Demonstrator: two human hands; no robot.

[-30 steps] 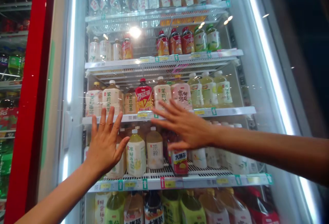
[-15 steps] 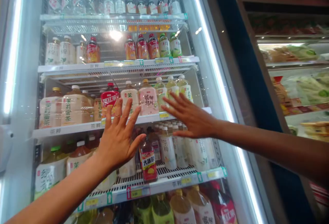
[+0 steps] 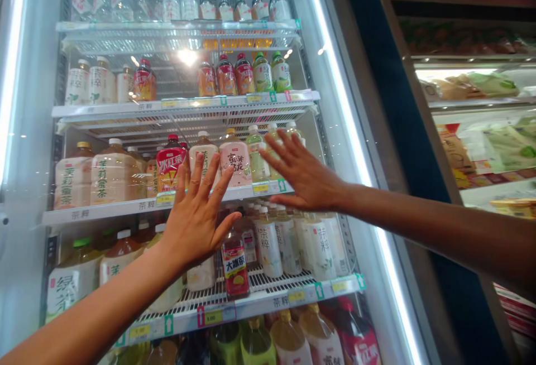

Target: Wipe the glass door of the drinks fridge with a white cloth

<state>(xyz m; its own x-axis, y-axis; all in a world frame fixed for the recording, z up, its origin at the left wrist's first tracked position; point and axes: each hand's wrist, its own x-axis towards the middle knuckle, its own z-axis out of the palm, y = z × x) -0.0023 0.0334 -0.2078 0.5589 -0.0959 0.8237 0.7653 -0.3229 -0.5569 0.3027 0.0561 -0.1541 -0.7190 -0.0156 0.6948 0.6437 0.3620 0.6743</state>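
Observation:
My left hand (image 3: pixel 196 217) is raised with its fingers spread, palm toward the cooler, and nothing is in it. It covers part of a red-labelled iced tea bottle (image 3: pixel 171 158) and a white-labelled tea bottle (image 3: pixel 202 150). To its right, my right hand (image 3: pixel 307 178) is also open and empty, fingers pointing up and left, in front of pale green bottles (image 3: pixel 257 153). A pink-labelled bottle (image 3: pixel 235 161) shows between the two hands. Below stands a dark tea bottle with a red label (image 3: pixel 235 267). Whether either hand touches glass, I cannot tell.
The tall lit cooler (image 3: pixel 343 108) has several wire shelves of bottled drinks, with price tags along a shelf edge (image 3: pixel 251 303). Bright light reflections (image 3: pixel 187 57) suggest glass in front. To the right, another shelf unit holds bagged greens (image 3: pixel 511 142).
The view has shifted slightly, so the cooler and bottles sit a little further left. My right hand appears slightly further left in the picture. Both hands stay spread and empty.

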